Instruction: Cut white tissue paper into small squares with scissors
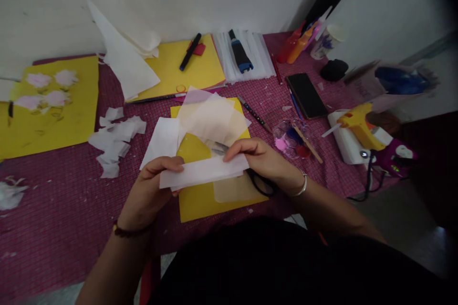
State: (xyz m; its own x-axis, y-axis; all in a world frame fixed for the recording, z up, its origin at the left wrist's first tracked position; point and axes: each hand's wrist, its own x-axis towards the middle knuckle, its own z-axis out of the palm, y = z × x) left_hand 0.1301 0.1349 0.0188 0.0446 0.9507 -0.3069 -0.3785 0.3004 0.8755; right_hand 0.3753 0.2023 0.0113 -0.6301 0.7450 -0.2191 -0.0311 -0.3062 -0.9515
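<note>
A folded strip of thin white paper (205, 172) stretches between my two hands, its layers slightly offset along the lower edge. My left hand (146, 188) pinches its left end, thumb on top. At the other end, my right hand (263, 162) grips the strip between thumb and fingers. Scissors (263, 183) lie under the right hand; one black handle loop and part of the blades show, the rest is covered. Beneath the strip is a yellow sheet (200, 207), with translucent paper sheets (211, 114) fanned across its upper part.
Small white paper pieces (114, 140) are heaped on the left. Farther left, pale pink paper flowers (57, 97) rest on a yellow sheet. To the right are a paint palette (286, 138), a phone (307, 95) and a yellow glue gun (363, 126). A utility knife (240, 52) lies at the back.
</note>
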